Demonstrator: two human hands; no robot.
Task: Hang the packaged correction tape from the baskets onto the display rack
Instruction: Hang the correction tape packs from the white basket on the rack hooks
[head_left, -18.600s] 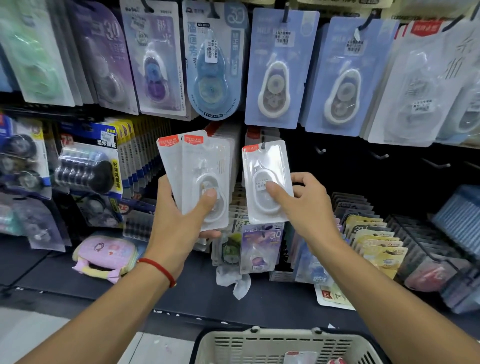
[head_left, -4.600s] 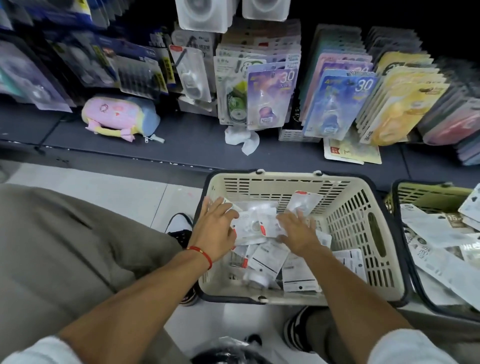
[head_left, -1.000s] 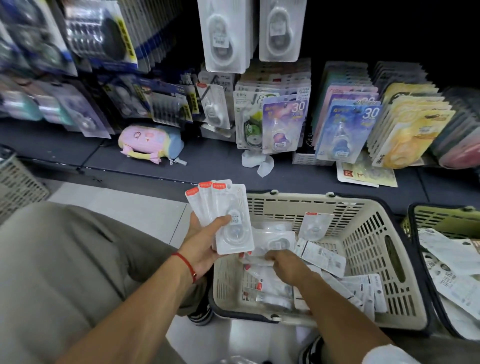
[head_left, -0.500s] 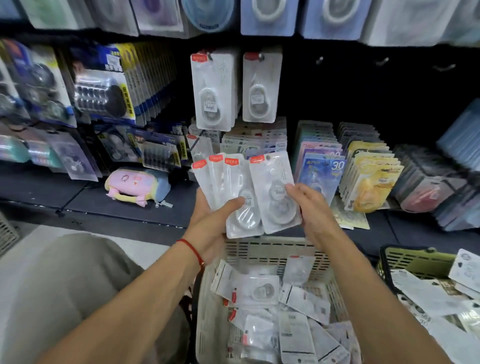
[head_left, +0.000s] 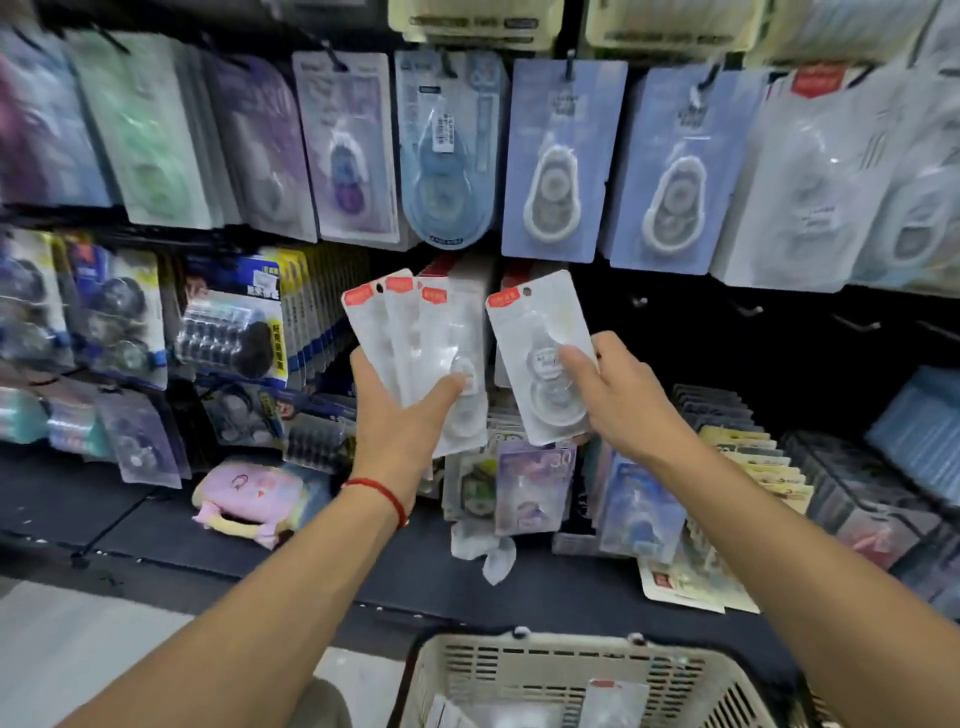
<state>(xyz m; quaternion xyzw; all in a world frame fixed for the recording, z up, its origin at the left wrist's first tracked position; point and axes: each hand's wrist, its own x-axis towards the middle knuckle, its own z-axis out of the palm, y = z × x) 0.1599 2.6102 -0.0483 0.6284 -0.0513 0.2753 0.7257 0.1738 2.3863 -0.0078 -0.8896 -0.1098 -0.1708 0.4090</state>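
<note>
My left hand (head_left: 402, 415) grips a fan of three white correction tape packs (head_left: 415, 338) with red top labels, thumb across the front. My right hand (head_left: 618, 395) pinches a single white pack (head_left: 540, 332) by its lower half, its hang hole at the top, held tilted just in front of the display rack. Behind both bundles, white packs with red tops (head_left: 457, 270) hang on the rack's middle row. The cream basket (head_left: 519, 675) stands at the bottom, with a few packs showing inside.
Blue, purple and green tape packs (head_left: 561, 161) hang on the top row. Bare black hooks (head_left: 748, 312) stick out to the right of my right hand. Boxed packs (head_left: 535, 483) stand on the dark shelf, beside a pink pouch (head_left: 249, 493).
Both hands have risen from the basket up to the rack's middle row. My right hand has drawn one pack away from the fan in my left hand, and my view has tilted upward.
</note>
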